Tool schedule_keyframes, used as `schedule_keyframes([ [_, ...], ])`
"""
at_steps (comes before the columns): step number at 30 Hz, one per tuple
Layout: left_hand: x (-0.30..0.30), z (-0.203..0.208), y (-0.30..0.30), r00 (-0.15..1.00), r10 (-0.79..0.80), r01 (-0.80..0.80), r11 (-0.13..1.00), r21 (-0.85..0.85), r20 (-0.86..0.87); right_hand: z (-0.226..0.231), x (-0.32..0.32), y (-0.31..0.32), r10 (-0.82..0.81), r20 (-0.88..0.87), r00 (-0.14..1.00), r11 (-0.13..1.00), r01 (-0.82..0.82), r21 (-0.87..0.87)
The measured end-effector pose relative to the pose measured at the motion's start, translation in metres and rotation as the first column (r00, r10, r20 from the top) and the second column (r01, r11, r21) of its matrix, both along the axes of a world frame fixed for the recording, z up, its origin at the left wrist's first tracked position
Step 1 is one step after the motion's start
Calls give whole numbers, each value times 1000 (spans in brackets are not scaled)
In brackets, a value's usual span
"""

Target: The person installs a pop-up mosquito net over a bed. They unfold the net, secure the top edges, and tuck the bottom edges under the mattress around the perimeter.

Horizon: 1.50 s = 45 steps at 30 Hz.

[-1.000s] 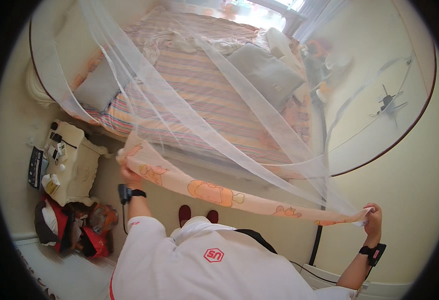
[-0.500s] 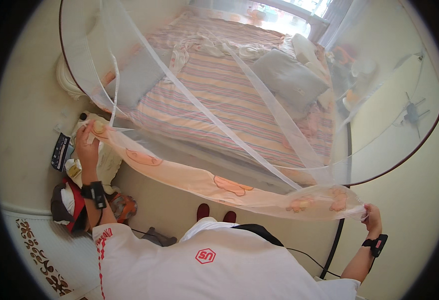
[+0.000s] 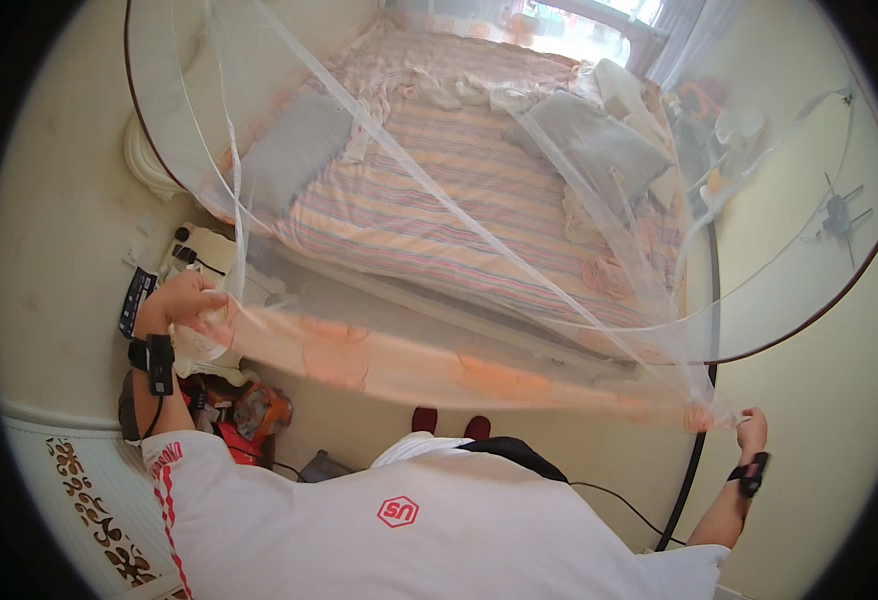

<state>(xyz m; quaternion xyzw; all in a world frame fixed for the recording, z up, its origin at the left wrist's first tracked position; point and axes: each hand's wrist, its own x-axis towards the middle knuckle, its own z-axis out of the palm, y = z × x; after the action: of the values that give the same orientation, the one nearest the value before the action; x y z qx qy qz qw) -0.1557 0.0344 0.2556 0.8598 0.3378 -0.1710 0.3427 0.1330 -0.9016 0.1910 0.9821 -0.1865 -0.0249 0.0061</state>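
Note:
A sheer mosquito net with white tape seams hangs in front of me, bowed out by a dark curved rod. Its peach hem band, printed with orange figures, stretches between my two hands. My left hand pinches one end of the band, beside a small cream bedside table. At the far right, my right hand grips the other end near a dark upright pole. The band is smeared by motion, so its printed figures are indistinct.
Behind the net lies a bed with a striped sheet and grey pillows. A cream bedside table with a black plug stands left, with bags below it. A black pole rises at right; a thin cable crosses the floor.
My left hand has moved down and toward me with its end of the hem band. The band is pulled straighter between my hands. My right hand has barely shifted.

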Motion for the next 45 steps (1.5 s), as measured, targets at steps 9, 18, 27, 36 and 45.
schedule_keyframes([
  [9,-2,48,-29,938,-233,263,961,89,-255,-117,-104,329,995,-74,69,93,-332,939],
  [18,-89,21,27,904,-31,161,948,274,-426,-150,-89,337,984,-176,-22,178,117,977],
  [27,-78,-66,25,988,-118,154,767,623,-99,-90,-76,366,661,-642,388,100,802,588],
  [36,54,-246,-231,658,-680,518,721,461,323,-79,-96,338,623,-718,312,5,915,403],
  [45,138,-294,-266,378,-681,398,732,553,628,-62,-111,311,663,-665,344,-111,923,367],
])
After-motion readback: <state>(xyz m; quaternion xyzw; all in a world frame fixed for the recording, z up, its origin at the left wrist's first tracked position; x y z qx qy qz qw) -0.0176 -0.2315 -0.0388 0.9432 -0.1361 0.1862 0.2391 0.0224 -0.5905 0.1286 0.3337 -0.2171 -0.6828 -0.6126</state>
